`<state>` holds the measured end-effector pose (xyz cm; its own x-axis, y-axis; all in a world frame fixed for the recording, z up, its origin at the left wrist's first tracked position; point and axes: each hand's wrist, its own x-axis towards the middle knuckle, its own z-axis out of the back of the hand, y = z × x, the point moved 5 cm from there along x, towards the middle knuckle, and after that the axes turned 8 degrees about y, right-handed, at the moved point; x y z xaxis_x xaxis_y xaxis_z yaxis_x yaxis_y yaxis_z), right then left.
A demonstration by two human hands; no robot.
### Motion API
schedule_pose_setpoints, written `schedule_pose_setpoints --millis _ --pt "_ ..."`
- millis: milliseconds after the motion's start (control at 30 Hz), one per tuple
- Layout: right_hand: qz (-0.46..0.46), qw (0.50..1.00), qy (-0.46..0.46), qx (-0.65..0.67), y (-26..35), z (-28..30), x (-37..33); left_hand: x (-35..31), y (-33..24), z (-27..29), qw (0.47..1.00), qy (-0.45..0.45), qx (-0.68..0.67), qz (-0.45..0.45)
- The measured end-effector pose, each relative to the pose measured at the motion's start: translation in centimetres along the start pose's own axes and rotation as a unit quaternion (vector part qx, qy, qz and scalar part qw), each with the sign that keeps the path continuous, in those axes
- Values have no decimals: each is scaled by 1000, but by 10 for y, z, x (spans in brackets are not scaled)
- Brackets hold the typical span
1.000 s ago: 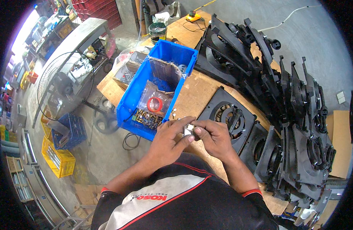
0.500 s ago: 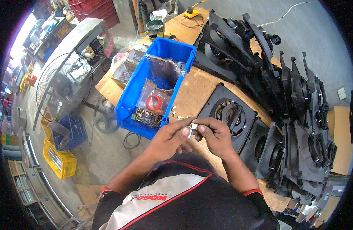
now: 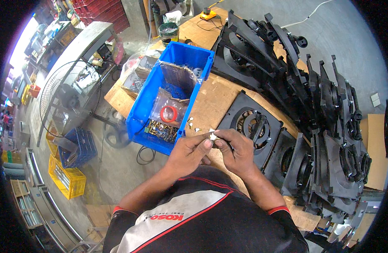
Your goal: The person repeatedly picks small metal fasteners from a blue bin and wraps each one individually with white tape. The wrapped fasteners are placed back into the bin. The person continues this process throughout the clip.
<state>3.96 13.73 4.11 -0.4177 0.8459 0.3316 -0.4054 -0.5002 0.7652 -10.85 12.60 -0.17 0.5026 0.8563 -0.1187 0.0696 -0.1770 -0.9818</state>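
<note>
Both hands meet in front of my chest, over the near edge of the wooden table (image 3: 208,99). Between the thumbs and forefingers sits a small fitting, whitish with a brass tint (image 3: 213,136); the fingers cover most of it. My left hand (image 3: 186,155) pinches it from one side, and my right hand (image 3: 237,152) grips it from the other. A few similar small brass-and-white fittings (image 3: 190,125) lie on the table just beyond. Left of them, a blue bin (image 3: 139,111) holds several brass fittings (image 3: 159,130) and a red ring (image 3: 168,114) on clear plastic.
A black fan-shroud panel (image 3: 232,116) lies flat to the right, with many black panels (image 3: 329,156) stacked upright behind it. Farther left stand a pedestal fan (image 3: 69,97) and a yellow crate (image 3: 67,179). A dark bucket (image 3: 168,31) stands beyond the bin.
A white strip that hung below the fitting between my thumbs no longer shows. My hands stay together in nearly the same place, with the fingers slightly shifted.
</note>
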Motion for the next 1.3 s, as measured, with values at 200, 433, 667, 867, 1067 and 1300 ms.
schedule_pose_setpoints --millis 200,433,667,867,1067,1300 --pt "-57 993 16 105 -11 -5 -1 1 -1 9 993 -44 94 -46" --pt "-139 969 58 193 -25 -11 -7 -3 -13 14 964 -125 208 -105" --pt "-158 958 46 236 -36 -26 -13 -4 -27 7 932 -125 280 -192" --pt "-203 933 84 285 -31 -29 -15 -7 -22 10 923 -125 303 -201" --pt "-2 998 42 37 -2 -15 -4 -7 -13 12 944 -160 212 -197" --pt "-18 996 71 53 -3 -9 0 -10 -21 7 962 -142 185 -145"
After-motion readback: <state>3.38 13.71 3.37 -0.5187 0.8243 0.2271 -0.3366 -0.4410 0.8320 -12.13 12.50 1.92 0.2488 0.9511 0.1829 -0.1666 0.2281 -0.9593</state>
